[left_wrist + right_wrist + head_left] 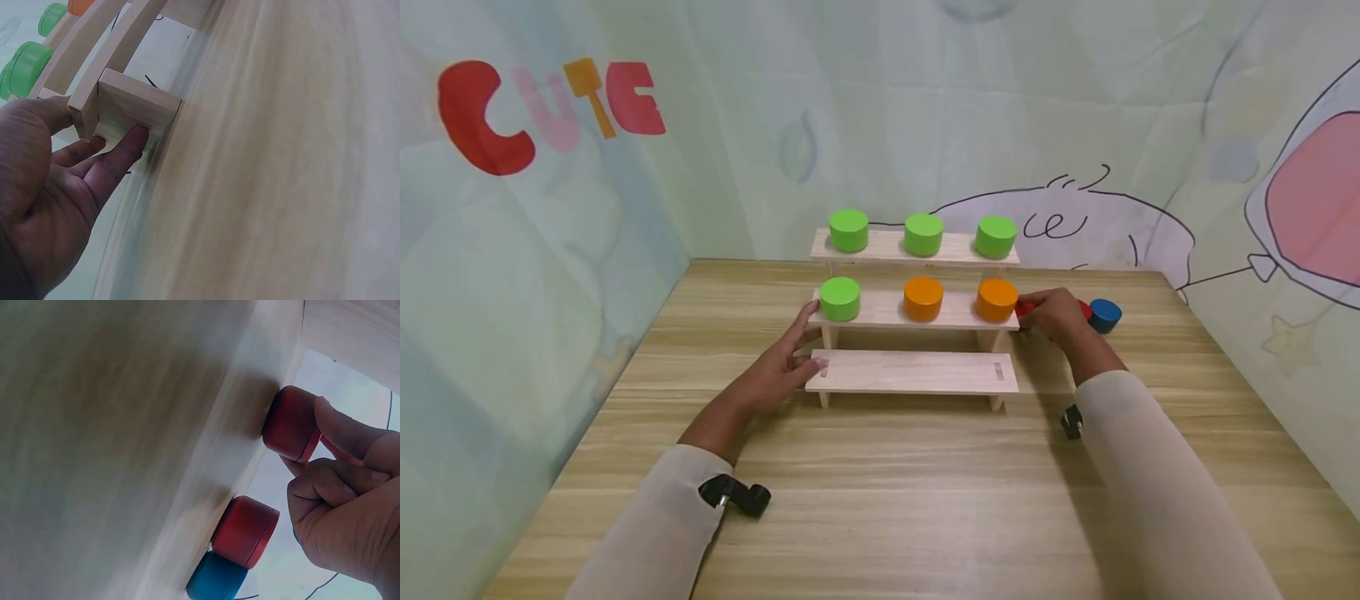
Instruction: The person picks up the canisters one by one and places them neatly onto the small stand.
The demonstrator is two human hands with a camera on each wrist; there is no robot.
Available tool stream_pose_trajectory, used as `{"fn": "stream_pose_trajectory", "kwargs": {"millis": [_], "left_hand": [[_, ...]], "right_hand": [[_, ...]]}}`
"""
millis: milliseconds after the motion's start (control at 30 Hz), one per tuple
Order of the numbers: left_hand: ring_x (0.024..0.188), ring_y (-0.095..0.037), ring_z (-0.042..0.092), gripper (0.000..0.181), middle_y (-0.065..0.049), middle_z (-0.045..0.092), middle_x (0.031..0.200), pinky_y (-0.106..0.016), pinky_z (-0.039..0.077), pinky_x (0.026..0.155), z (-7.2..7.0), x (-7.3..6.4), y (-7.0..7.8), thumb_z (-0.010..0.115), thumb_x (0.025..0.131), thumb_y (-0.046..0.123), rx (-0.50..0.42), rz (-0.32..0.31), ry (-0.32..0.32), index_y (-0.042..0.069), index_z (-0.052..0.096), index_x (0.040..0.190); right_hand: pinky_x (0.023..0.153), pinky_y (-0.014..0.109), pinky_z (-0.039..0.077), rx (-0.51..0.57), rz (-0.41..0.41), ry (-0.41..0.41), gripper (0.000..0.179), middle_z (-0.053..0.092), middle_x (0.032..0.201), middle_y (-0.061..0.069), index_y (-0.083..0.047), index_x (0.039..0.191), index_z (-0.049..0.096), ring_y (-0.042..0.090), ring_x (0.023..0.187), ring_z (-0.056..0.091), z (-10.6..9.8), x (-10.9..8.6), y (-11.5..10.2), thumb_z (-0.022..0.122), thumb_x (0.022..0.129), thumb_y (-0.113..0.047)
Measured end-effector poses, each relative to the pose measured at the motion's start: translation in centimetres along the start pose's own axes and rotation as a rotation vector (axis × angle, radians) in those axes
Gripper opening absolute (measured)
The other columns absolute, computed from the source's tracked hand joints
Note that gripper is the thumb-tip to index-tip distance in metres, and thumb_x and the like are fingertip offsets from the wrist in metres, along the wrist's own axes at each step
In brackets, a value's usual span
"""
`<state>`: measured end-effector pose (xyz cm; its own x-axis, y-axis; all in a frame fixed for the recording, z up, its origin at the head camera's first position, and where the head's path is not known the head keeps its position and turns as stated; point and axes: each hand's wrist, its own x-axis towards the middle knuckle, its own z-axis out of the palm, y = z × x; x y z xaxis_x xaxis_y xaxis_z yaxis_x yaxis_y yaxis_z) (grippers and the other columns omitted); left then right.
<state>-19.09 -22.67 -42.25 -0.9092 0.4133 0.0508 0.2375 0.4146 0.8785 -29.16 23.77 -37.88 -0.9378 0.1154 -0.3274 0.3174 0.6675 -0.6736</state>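
Note:
A three-tier wooden stand (912, 372) is on the table. Three green round blocks, one of them a green block (922, 235), line its top shelf. On the middle shelf are another green block (839, 299), an orange block (922, 299) and a second orange block (997, 300). My left hand (772, 373) holds the stand's left end, thumb on the bottom shelf, fingers along the side (134, 106). Right of the stand, my right hand (1056, 317) pinches a red round block (291, 423) low at the tabletop.
Beyond the right hand, another red block (245, 531) stands against a blue block (1105, 315). Behind the wooden table (880, 500) hangs a printed cloth backdrop (880, 125), which also closes off both sides.

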Motion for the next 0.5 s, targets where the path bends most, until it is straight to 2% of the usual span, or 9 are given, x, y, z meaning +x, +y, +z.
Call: {"fn": "stream_pose_trajectory", "kwargs": {"millis": [133, 267, 500], "left_hand": [[0.148, -0.058, 0.052, 0.091, -0.024, 0.018, 0.182, -0.063, 0.056, 0.112, -0.02, 0.07, -0.22, 0.059, 0.114, 0.018, -0.016, 0.008, -0.008, 0.039, -0.004, 0.176], [0.149, -0.058, 0.052, 0.090, -0.024, 0.019, 0.182, -0.063, 0.056, 0.112, -0.05, 0.07, -0.28, 0.059, 0.115, 0.019, -0.015, 0.002, -0.005, 0.042, -0.004, 0.176], [0.149, -0.058, 0.051, 0.090, -0.025, 0.019, 0.182, -0.064, 0.056, 0.112, -0.04, 0.04, -0.24, 0.059, 0.114, 0.020, -0.010, 0.002, -0.002, 0.042, -0.003, 0.176]], "right_hand": [[0.096, 0.036, 0.048, -0.076, -0.050, 0.002, 0.060, 0.056, 0.157, 0.026, -0.013, 0.158, 0.058, 0.039, 0.127, 0.048, 0.21, 0.16, 0.31, 0.076, 0.101, -0.009], [0.092, 0.035, 0.049, -0.123, -0.095, 0.018, 0.057, 0.059, 0.154, 0.028, -0.011, 0.157, 0.058, 0.039, 0.123, 0.050, 0.32, -0.08, 0.36, 0.075, 0.103, -0.015], [0.091, 0.032, 0.049, -0.114, -0.102, 0.026, 0.053, 0.060, 0.150, 0.026, -0.008, 0.158, 0.057, 0.037, 0.121, 0.052, 0.61, -0.82, 0.02, 0.070, 0.108, -0.020]]}}
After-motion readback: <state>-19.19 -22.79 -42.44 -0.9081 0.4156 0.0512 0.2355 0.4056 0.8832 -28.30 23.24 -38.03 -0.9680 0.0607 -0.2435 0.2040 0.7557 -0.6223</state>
